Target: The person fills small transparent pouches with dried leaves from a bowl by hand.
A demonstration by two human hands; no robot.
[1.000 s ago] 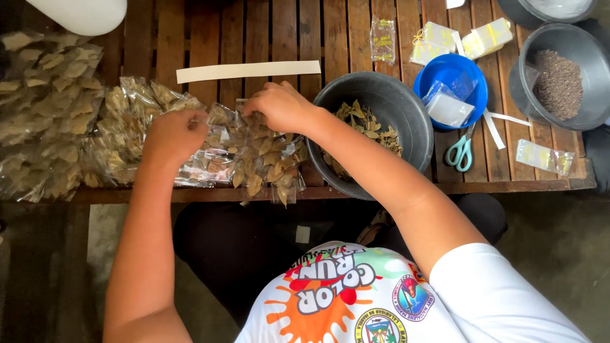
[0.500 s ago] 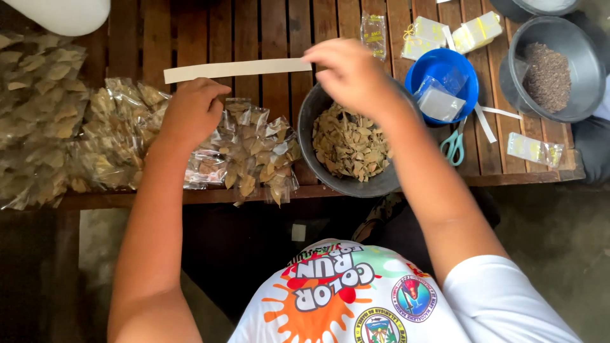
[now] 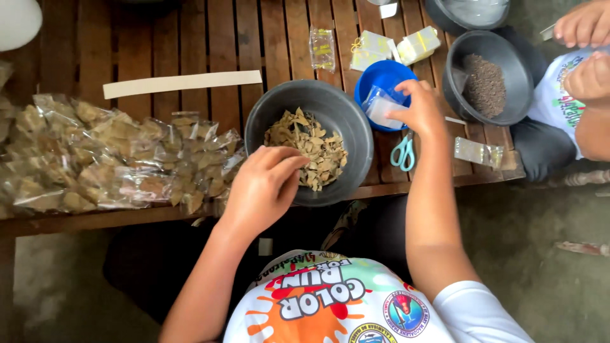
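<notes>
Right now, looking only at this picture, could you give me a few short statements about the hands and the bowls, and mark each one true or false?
1. The left hand reaches into the grey bowl of dry leaves. True.
2. The right hand holds the scissors. False: it touches a small clear bag at the blue bowl; the scissors lie on the bench.
3. Filled bags lie left of the grey bowl. True.
4. The bowl of dark seeds is tipped over. False: it stands upright.
</notes>
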